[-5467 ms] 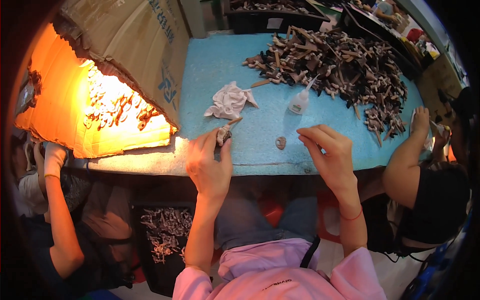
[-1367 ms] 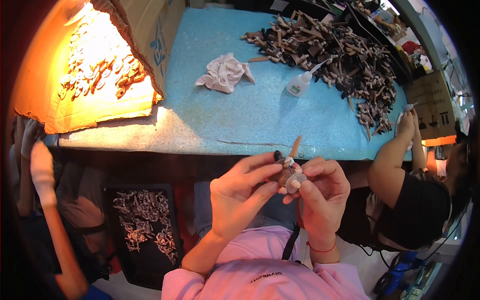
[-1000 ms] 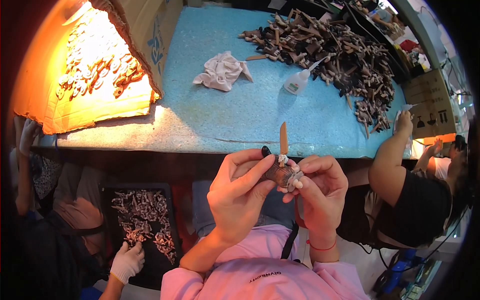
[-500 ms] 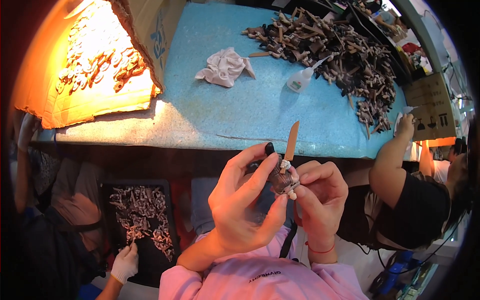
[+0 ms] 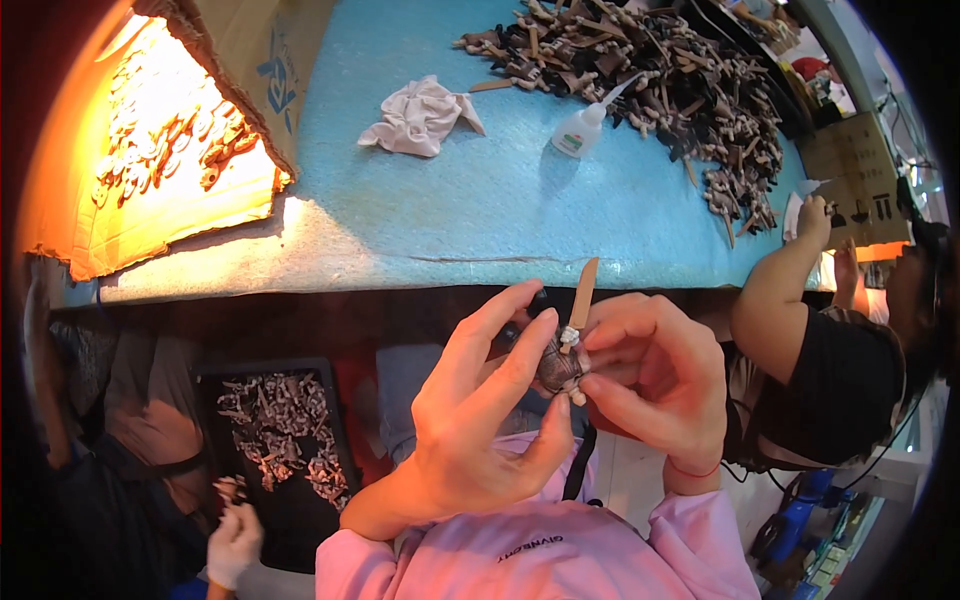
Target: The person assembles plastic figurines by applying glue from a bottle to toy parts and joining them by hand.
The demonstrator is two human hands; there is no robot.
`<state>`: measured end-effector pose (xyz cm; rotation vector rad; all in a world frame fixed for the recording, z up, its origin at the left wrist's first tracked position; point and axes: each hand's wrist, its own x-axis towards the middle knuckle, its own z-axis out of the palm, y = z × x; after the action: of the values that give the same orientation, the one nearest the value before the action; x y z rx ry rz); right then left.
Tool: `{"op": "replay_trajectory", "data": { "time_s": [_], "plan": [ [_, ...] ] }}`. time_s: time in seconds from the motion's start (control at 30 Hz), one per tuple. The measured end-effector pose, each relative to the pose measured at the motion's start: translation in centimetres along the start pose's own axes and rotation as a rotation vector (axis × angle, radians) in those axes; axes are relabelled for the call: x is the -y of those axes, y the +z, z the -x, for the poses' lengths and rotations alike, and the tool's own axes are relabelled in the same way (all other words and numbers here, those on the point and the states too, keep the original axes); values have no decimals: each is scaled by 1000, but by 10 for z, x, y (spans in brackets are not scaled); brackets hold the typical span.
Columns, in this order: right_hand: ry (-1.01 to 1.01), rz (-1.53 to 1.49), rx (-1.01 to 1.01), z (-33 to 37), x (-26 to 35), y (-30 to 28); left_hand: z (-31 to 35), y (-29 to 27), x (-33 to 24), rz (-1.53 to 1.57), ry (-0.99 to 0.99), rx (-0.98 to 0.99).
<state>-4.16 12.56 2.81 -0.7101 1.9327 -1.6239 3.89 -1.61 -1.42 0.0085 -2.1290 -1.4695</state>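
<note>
Blue covers most of the table (image 5: 400, 215). Before its near edge, the left hand (image 5: 478, 420) and right hand (image 5: 660, 375) together pinch a small figurine (image 5: 562, 366), its brown blade upward. Beyond lie a crumpled cloth (image 5: 422, 118), a white bottle (image 5: 576, 135), and a heap of similar pieces (image 5: 650, 85).

On the worktop (image 5: 420, 215), a box (image 5: 240, 50) with pieces (image 5: 165, 125) inside sits left, a cloth (image 5: 422, 117) right of it, then a bottle (image 5: 577, 133), then a heap of figures (image 5: 665, 90) far right. Nearer me, a figure (image 5: 562, 366) lies between my fingers (image 5: 517, 367); left of them, a tray (image 5: 285, 528) holds parts (image 5: 282, 425).
</note>
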Motion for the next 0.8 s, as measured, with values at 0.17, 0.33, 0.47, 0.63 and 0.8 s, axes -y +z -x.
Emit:
{"op": "replay_trajectory", "data": {
  "time_s": [0.17, 0.33, 0.47, 0.63, 0.8],
  "plan": [
    [37, -17, 56, -5, 0, -5, -1, 1, 4, -71, 43, 23],
    [94, -101, 75, -8, -5, -12, -1, 5, 8, -113, 99, 33],
    [81, -138, 150, -13, -10, -16, -1, 6, 9, -115, 91, 45],
    [80, -173, 167, -18, -18, -14, -3, 11, 14, -168, 98, 35],
    [83, -223, 116, -21, -24, -9, -4, 15, 22, -158, 99, -19]
  ]
}}
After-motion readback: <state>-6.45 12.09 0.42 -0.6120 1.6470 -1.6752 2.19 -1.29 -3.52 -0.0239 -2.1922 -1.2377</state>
